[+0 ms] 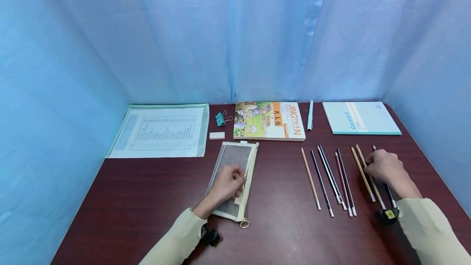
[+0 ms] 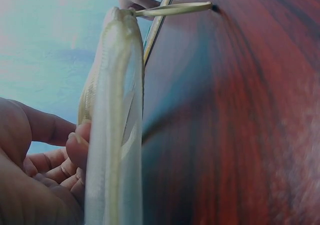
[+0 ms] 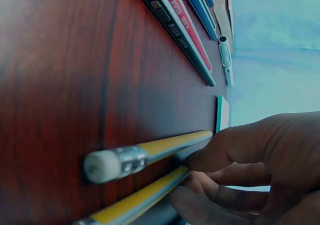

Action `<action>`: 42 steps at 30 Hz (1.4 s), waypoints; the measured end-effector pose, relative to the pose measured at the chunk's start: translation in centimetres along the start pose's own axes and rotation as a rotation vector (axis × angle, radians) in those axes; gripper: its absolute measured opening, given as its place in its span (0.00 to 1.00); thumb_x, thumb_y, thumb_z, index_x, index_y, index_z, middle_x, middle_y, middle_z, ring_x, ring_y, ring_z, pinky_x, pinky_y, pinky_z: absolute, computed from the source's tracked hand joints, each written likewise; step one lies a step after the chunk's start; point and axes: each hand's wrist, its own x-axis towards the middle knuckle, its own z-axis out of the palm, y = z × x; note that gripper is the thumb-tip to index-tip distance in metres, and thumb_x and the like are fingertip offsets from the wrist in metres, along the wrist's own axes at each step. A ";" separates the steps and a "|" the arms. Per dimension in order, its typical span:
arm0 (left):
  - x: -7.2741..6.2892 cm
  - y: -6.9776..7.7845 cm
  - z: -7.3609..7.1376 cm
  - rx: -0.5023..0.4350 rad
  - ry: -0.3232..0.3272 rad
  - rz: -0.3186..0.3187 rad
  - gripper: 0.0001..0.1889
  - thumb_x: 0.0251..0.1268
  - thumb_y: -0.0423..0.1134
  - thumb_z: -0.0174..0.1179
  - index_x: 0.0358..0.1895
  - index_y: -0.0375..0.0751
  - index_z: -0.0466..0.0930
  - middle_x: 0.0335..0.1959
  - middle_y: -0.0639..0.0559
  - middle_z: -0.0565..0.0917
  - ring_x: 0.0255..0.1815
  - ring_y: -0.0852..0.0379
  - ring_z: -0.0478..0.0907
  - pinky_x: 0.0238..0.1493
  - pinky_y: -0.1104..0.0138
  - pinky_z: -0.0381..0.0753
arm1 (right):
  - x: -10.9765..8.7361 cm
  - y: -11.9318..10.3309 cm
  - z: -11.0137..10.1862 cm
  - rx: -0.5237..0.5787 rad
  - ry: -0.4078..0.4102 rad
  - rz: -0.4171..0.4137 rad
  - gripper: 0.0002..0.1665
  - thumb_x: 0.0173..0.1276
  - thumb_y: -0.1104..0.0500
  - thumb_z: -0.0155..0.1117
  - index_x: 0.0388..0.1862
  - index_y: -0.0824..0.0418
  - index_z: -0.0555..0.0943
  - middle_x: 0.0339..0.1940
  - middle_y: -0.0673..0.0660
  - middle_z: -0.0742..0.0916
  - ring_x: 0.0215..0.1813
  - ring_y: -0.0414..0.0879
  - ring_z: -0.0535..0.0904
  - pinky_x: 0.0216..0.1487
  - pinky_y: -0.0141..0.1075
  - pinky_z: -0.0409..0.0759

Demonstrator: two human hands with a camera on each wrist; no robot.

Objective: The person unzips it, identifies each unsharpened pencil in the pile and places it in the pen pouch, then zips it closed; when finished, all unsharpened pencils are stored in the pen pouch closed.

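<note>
A mesh zip pencil pouch (image 1: 235, 154) with cream trim lies near the middle of the table. My left hand (image 1: 227, 181) is over it, thumb and fingers pinching its edge by the zip; in the left wrist view the pouch's cream edge (image 2: 112, 85) stands in front of the fingertips. On the right, my right hand (image 1: 386, 169) pinches a yellow pencil (image 3: 145, 197) near its far end, the eraser end toward me. Beside that pencil lies another yellow pencil (image 1: 362, 173). A dark pencil (image 1: 389, 193) lies partly hidden under the right hand.
Several more pencils (image 1: 324, 183) lie in a loose row left of the right hand. Along the back are a document sleeve (image 1: 165, 130), a binder clip (image 1: 220, 119), an eraser (image 1: 217, 135), a book (image 1: 257, 122), a pen (image 1: 310, 115) and a notebook (image 1: 368, 120). Curtains surround the table.
</note>
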 end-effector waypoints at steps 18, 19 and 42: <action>-0.1 0.1 -0.2 -0.007 -0.001 -0.006 0.05 0.65 0.23 0.54 0.29 0.28 0.74 0.14 0.35 0.78 0.08 0.63 0.69 0.10 0.73 0.68 | -2.0 -4.0 1.1 0.873 -0.194 -0.102 0.24 0.75 0.68 0.53 0.64 0.82 0.65 0.36 0.46 0.90 0.38 0.38 0.89 0.41 0.39 0.90; -0.1 0.1 -0.2 -0.008 -0.001 -0.006 0.05 0.65 0.23 0.53 0.29 0.28 0.74 0.14 0.35 0.78 0.08 0.64 0.69 0.10 0.73 0.68 | -2.1 -4.8 1.6 0.936 -0.241 -0.118 0.23 0.75 0.67 0.54 0.63 0.79 0.67 0.36 0.45 0.90 0.39 0.38 0.89 0.41 0.39 0.90; -0.1 0.4 -0.1 -0.026 -0.012 -0.010 0.04 0.66 0.25 0.55 0.31 0.28 0.74 0.14 0.44 0.77 0.09 0.62 0.69 0.11 0.72 0.68 | -1.3 -24.0 12.3 1.183 -0.425 -0.085 0.24 0.68 0.71 0.58 0.60 0.81 0.69 0.34 0.55 0.87 0.34 0.41 0.86 0.35 0.37 0.90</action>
